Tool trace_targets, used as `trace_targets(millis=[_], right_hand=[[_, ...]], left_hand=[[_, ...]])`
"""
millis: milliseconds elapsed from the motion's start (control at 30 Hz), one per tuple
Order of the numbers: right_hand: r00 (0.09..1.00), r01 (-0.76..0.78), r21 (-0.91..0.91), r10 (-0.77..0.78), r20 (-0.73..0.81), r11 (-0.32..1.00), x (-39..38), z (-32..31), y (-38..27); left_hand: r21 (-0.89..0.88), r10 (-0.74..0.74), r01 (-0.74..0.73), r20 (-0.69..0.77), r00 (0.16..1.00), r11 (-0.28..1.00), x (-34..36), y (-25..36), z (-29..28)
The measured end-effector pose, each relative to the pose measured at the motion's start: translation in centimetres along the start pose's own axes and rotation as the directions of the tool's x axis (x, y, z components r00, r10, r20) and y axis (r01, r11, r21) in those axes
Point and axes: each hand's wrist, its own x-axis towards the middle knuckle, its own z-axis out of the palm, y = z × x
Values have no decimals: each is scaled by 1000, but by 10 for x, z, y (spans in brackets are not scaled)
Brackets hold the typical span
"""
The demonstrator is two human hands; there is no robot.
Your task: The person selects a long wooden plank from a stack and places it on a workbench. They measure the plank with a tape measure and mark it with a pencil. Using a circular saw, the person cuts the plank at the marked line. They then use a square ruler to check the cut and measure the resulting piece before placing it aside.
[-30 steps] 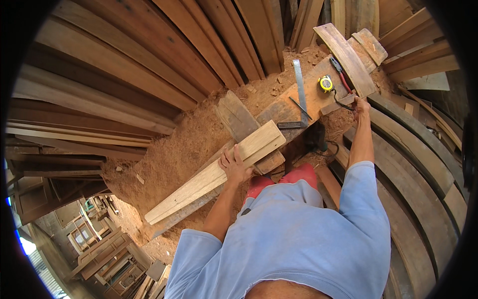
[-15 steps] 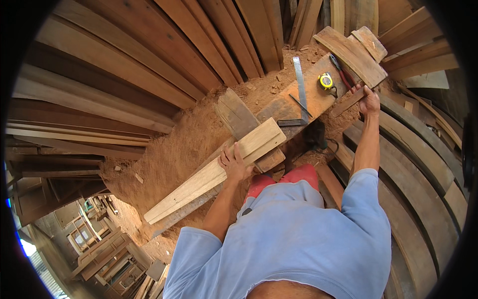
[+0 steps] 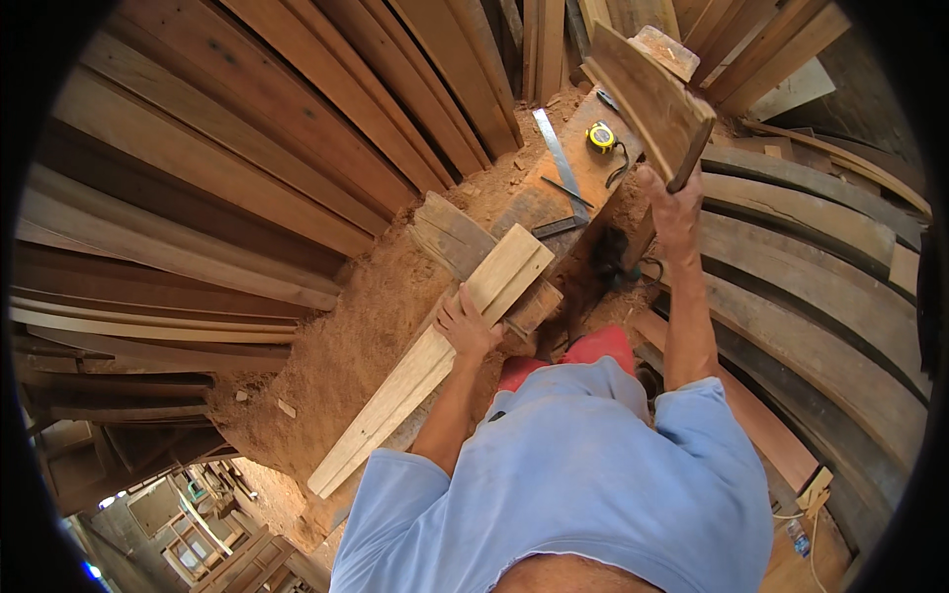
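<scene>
Curved board (image 3: pixel 647 94): my right hand (image 3: pixel 677 208) is gripping its near end, thumb pressing one side, fingers wrapping the other (fingertips are partly hiding). It is slanting over the far part of the work plank (image 3: pixel 593 170); contact I am not able to confirm. Judging by its wood, it is probably behaving as stiff, moderately heavy, hardly slippery or fragile; end-holding is likely making it tip-heavy, so mid-length edges are offering better balance. My left hand (image 3: pixel 465 326) is resting, fingers slightly spread, on pale timber (image 3: pixel 386 410). Count: I am seeing one curved board, one yellow tape measure (image 3: pixel 600 137), one metal square (image 3: pixel 556 146), one thin dark rod (image 3: pixel 557 186); pale timber, one piece or two, I am leaving undecided.
</scene>
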Motion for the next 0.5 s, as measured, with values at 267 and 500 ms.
trace_targets(millis=[267, 500], right_hand=[[778, -555, 665, 595, 202, 499, -178, 58, 38], [294, -938, 319, 801, 521, 137, -293, 85, 95]], left_hand=[[-67, 153, -149, 64, 986, 987, 7, -20, -2], [-125, 374, -376, -36, 927, 918, -12, -34, 1]])
